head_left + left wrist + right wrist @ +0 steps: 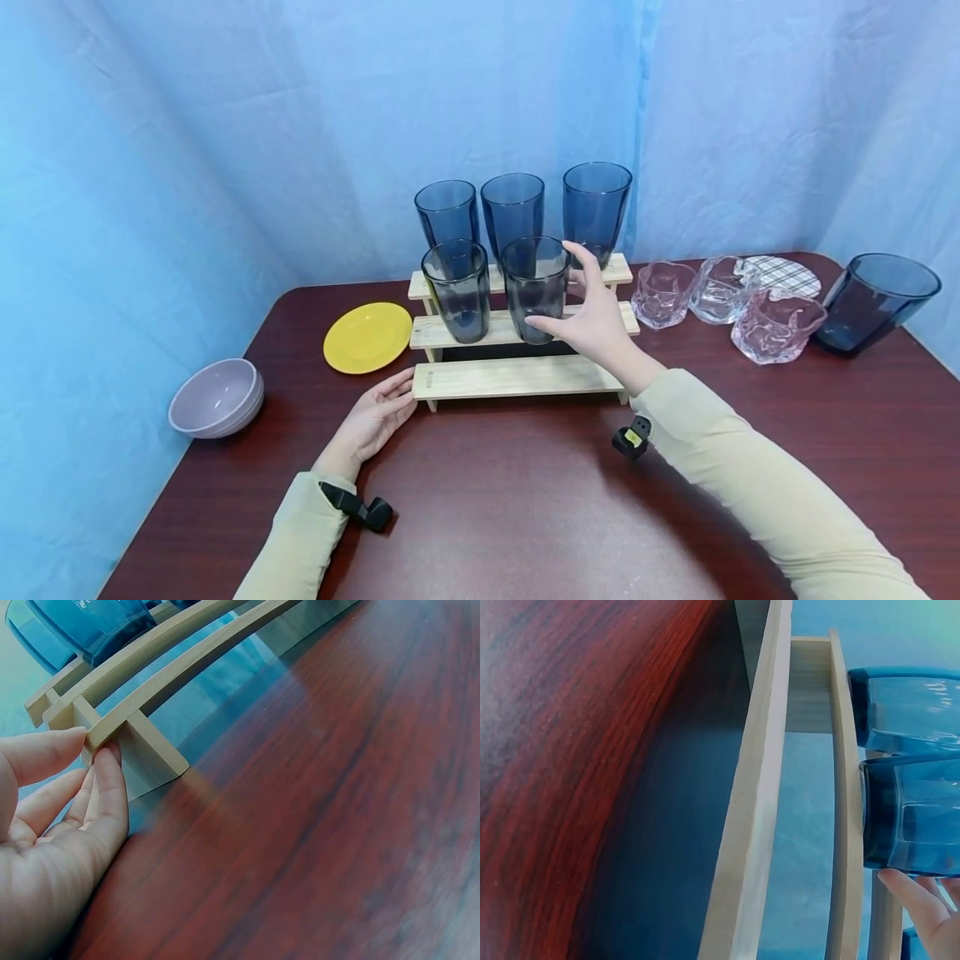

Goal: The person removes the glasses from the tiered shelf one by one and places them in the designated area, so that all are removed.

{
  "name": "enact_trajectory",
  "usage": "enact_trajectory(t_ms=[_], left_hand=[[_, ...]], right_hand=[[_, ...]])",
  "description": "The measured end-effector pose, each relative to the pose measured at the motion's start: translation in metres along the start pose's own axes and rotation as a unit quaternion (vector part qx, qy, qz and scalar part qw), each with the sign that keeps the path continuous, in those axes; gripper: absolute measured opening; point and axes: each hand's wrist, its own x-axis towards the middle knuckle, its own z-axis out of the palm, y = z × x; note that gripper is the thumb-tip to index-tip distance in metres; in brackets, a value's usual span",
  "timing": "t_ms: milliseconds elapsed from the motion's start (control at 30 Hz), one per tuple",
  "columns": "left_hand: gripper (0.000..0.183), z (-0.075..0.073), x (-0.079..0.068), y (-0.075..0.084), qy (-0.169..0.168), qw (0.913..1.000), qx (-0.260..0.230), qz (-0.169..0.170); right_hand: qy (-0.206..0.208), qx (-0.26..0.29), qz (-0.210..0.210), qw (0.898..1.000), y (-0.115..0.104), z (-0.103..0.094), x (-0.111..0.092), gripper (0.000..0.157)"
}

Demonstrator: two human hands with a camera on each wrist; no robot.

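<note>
A three-tier wooden rack (517,377) stands on the table. My left hand (377,414) pinches the left end of its lowest plank, thumb above and fingers beneath, as the left wrist view shows. On the middle tier, my right hand (596,321) holds a dark tinted glass (536,287) from its right side, thumb in front. Beside that glass, to the left, stands a matching glass (459,300). The right wrist view shows the held glass (911,817) with its base at the middle plank. Three blue-grey glasses (513,208) stand along the top tier.
Left of the rack lie a yellow plate (367,337) and stacked lilac bowls (217,398). To the right are three wavy short glasses (777,325), a checked round mat (783,275) and a tilted-looking dark glass (873,304). Blue curtains (450,83) hang behind the table.
</note>
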Motion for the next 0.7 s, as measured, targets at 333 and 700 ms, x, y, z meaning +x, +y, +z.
enact_trajectory(t_ms=[333,700], left_hand=[[0.058,-0.001,0.000,0.000,-0.001,1.0000,-0.001,0.001],[0.058,-0.001,0.001,-0.001,-0.005,1.0000,0.000,0.002]], right_hand=[[0.016,0.016,-0.024,0.999,0.002,-0.008,-0.009,0.100],[0.027,0.042,-0.033,0.998,0.006,-0.026,-0.023,0.102]])
